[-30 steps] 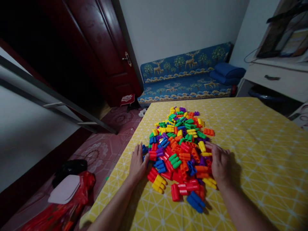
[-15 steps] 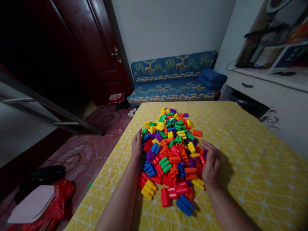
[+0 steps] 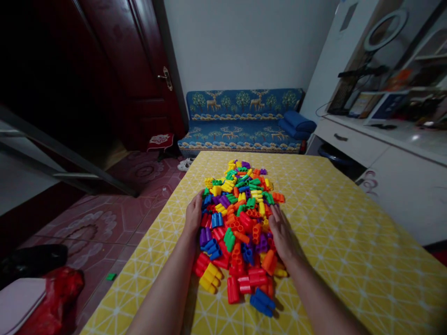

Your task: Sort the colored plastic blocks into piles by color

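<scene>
A heap of plastic blocks (image 3: 240,223) in red, orange, yellow, green, blue and purple lies on the yellow patterned tablecloth (image 3: 331,242). My left hand (image 3: 193,214) rests against the heap's left side, its fingers extended forward and holding nothing. On the opposite side, my right hand (image 3: 281,232) presses against the blocks with its fingers stretched out. A blue block (image 3: 262,302) and a red block (image 3: 233,290) lie at the heap's near edge.
Beyond the table stands a blue patterned sofa (image 3: 240,128). A white cabinet (image 3: 352,139) is at the right. On the floor at the left are a red bag (image 3: 59,298) and a small green block (image 3: 111,276).
My right hand has moved left and slightly forward, pushing the right side of the heap inward. Some blocks there have shifted. The camera view has turned slightly.
</scene>
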{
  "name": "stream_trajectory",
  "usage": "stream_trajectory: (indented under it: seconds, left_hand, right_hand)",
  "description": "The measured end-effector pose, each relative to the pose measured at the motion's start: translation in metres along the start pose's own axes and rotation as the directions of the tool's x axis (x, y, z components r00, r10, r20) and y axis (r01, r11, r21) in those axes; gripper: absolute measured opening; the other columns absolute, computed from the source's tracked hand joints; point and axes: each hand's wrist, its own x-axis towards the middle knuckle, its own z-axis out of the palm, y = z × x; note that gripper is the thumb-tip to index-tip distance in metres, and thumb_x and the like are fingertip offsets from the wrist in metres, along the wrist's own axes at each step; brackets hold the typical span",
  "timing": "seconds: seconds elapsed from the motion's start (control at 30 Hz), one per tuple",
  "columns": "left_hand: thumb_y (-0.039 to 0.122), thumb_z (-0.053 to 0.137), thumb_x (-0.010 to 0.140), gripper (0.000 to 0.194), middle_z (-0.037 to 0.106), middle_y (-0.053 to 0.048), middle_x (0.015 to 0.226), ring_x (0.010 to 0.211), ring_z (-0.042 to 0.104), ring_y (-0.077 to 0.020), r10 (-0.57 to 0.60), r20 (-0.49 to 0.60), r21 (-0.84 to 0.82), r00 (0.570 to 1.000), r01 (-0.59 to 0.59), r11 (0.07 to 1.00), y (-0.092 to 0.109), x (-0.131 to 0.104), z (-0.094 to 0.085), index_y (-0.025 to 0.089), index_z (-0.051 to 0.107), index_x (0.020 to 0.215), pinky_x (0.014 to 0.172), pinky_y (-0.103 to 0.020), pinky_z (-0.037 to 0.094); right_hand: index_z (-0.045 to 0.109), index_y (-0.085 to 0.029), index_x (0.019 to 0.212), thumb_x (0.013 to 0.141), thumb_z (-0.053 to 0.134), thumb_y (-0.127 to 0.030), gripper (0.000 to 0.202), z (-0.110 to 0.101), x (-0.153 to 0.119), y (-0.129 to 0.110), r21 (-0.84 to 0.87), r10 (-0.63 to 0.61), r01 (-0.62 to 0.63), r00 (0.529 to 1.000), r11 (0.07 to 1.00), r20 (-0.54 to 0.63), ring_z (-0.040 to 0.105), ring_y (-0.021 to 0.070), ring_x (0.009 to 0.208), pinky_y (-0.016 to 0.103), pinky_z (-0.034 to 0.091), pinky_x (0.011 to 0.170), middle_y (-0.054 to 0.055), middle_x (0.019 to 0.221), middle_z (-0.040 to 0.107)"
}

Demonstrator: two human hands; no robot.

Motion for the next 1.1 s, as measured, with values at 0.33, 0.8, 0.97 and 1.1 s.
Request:
stream_trajectory:
  seconds: [0.33, 0.8, 0.97, 1.1]
  left_hand:
    - [0.055, 0.044, 0.095, 0.053, 0.065, -0.012, 0.132, 0.129, 0.055, -0.0262, -0.024, -0.061, -0.028, 0.998, 0.022, 0.999, 0.002, -0.002, -0.001, 0.015, 0.068, 0.121, 0.115, -0.041, 0.035]
    - [0.063, 0.039, 0.094, 0.062, 0.066, -0.011, 0.131, 0.129, 0.056, -0.0270, -0.067, -0.056, -0.008, 0.996, 0.067, 0.998, 0.001, -0.003, 0.000, 0.017, 0.066, 0.125, 0.115, -0.042, 0.037]
    - [0.063, 0.038, 0.095, 0.062, 0.065, -0.011, 0.133, 0.130, 0.055, -0.0273, -0.080, -0.064, -0.005, 0.995, 0.080, 0.997, 0.000, -0.005, -0.001, 0.017, 0.066, 0.126, 0.116, -0.043, 0.037]
    - [0.063, 0.037, 0.095, 0.062, 0.065, -0.010, 0.133, 0.130, 0.055, -0.0271, -0.079, -0.059, 0.007, 0.995, 0.079, 0.997, 0.001, -0.006, -0.002, 0.018, 0.065, 0.127, 0.115, -0.043, 0.038]
  right_hand:
    - [0.056, -0.023, 0.135, 0.098, 0.021, -0.056, 0.061, -0.015, 0.108, 0.054, -0.137, -0.014, 0.005, 0.998, 0.991, -0.067, 0.040, 0.0287, 0.140, 0.055, 0.030, 0.115, 0.013, 0.143, 0.054]
    - [0.071, -0.019, 0.104, 0.097, 0.025, -0.048, 0.055, 0.023, 0.189, 0.024, -0.178, -0.154, 0.136, 0.983, 0.975, -0.097, 0.065, 0.0259, 0.102, 0.041, 0.049, 0.092, 0.013, 0.107, 0.071]
    - [0.071, -0.017, 0.112, 0.086, 0.057, -0.040, 0.038, 0.062, 0.249, -0.021, -0.201, -0.346, 0.347, 0.937, 0.916, 0.041, 0.054, 0.0275, 0.121, 0.041, 0.039, 0.108, 0.013, 0.128, 0.063]
    - [0.056, -0.022, 0.137, 0.086, 0.058, -0.055, 0.061, 0.094, 0.286, -0.049, -0.358, -0.322, 0.399, 0.912, 0.844, 0.254, 0.033, 0.0377, 0.140, 0.058, 0.029, 0.112, 0.014, 0.154, 0.040]
